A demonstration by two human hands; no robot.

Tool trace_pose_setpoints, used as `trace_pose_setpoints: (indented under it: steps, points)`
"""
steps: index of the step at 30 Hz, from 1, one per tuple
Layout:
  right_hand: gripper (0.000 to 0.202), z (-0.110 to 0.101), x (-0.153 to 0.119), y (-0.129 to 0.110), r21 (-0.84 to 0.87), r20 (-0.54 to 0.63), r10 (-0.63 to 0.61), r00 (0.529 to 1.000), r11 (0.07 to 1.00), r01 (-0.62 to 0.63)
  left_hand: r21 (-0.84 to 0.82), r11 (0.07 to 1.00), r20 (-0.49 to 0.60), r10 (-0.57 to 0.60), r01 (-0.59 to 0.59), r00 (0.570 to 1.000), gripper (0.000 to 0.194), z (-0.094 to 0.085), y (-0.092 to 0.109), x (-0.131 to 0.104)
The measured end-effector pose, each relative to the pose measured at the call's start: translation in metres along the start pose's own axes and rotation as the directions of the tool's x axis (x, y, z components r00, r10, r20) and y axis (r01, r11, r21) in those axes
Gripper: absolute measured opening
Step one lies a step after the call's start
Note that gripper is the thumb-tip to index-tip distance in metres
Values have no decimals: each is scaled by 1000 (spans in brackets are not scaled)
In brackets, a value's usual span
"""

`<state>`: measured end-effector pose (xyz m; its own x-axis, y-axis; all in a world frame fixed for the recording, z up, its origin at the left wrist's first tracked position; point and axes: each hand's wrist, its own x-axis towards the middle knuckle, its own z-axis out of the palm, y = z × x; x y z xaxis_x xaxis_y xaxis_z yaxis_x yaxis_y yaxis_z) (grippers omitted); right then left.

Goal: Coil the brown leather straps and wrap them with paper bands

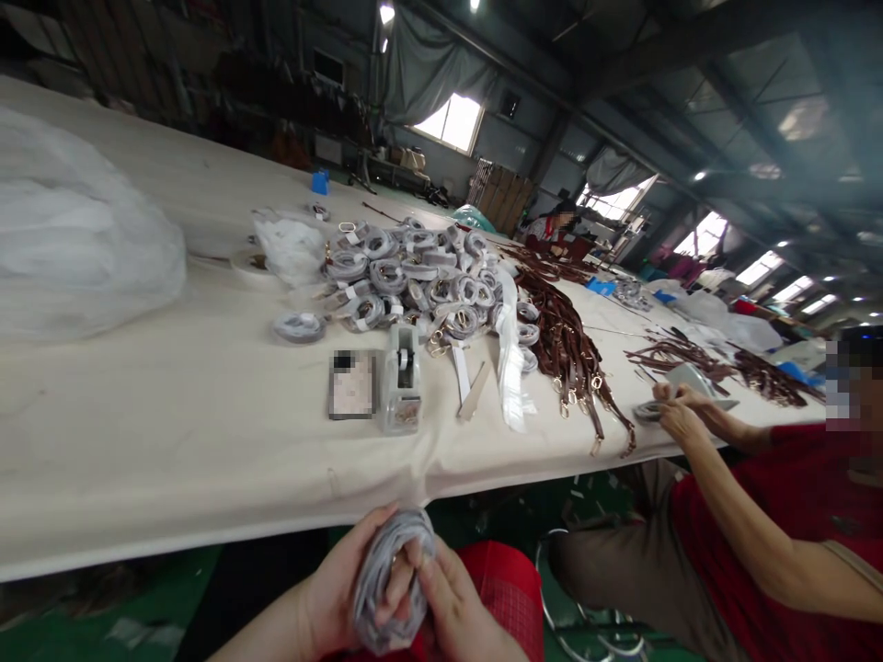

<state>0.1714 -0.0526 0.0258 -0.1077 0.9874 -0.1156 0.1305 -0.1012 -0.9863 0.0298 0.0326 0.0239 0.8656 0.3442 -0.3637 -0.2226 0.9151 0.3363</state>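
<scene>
Over my lap, just off the table's front edge, I hold a rolled-up strap (365, 588) in greyish wrapping. My left hand (331, 584) is closed round its left side. My right hand (452, 588) grips the right side, thumb pressed on the rim. Some fingers reach into the middle of the roll; whose they are I cannot tell. A heap of similar wrapped rolls (420, 267) lies on the table ahead. Nearer stand a tape dispenser (401, 391) and a dark-edged flat item (352, 384), its face blurred.
White film strips (509, 359) and brown straps with gold clasps (566, 340) lie right of the heap. Large plastic bags (83, 239) rest at left on the pale table (207, 441). A co-worker in red (751, 515) sits close on the right, hands on a roll.
</scene>
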Motion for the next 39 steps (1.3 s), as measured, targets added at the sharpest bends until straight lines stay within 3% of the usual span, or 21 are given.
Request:
trace_pose_setpoints:
  steps: [4, 9, 12, 14, 17, 19, 20, 25, 27, 31, 34, 37, 39]
  points:
    - [44, -2, 2, -23, 220, 77, -23, 997, 975, 5, -2, 998, 75, -69, 69, 995, 58, -11, -8, 2]
    - [41, -13, -3, -36, 178, 138, -60, 989, 983, 35, 44, 988, 51, -149, 147, 987, 65, -12, -9, 4]
    - [39, -27, -8, -33, 39, 69, -51, 996, 998, 49, 47, 998, -23, -49, 51, 999, 47, -9, -3, 2]
    - [37, -36, -11, -27, -79, 42, -20, 999, 997, 24, 174, 981, -89, 104, -88, 991, 40, -9, 1, 0]
    - [34, -45, -11, -18, -295, 1, 65, 998, 953, -62, 583, 786, -18, 266, -206, 964, 48, -11, 4, -3]
    - [32, -47, -10, -13, -363, -39, 80, 996, 928, -88, 772, 598, 59, 274, -218, 960, 57, -11, 3, -4]
    - [31, -47, -9, -12, -350, -49, 71, 996, 933, -84, 803, 556, 78, 261, -216, 962, 59, -10, 2, -5]
    - [35, -49, -8, -15, -270, -3, 51, 999, 961, -50, 678, 705, 147, 146, -207, 978, 67, -3, 4, -10]
    - [32, -51, -9, -19, -374, 35, 102, 994, 924, -82, 769, 609, 150, 127, -197, 980, 65, 1, 8, -12]
    - [19, -50, -12, -23, -571, 117, 164, 979, 818, -69, 976, 187, 62, 269, -115, 961, 45, 16, 6, -10]
    - [11, -46, -12, -27, -549, 136, 185, 973, 832, -81, 997, 45, 46, 281, -61, 959, 30, 26, 0, -4]
    - [22, -44, -11, -30, -502, 21, 233, 972, 843, -191, 992, 124, -12, 369, -37, 929, 30, 25, 0, 0]
    - [29, -42, -11, -30, -506, -47, 232, 972, 833, -224, 967, 248, -75, 506, -62, 859, 33, 20, 2, 2]
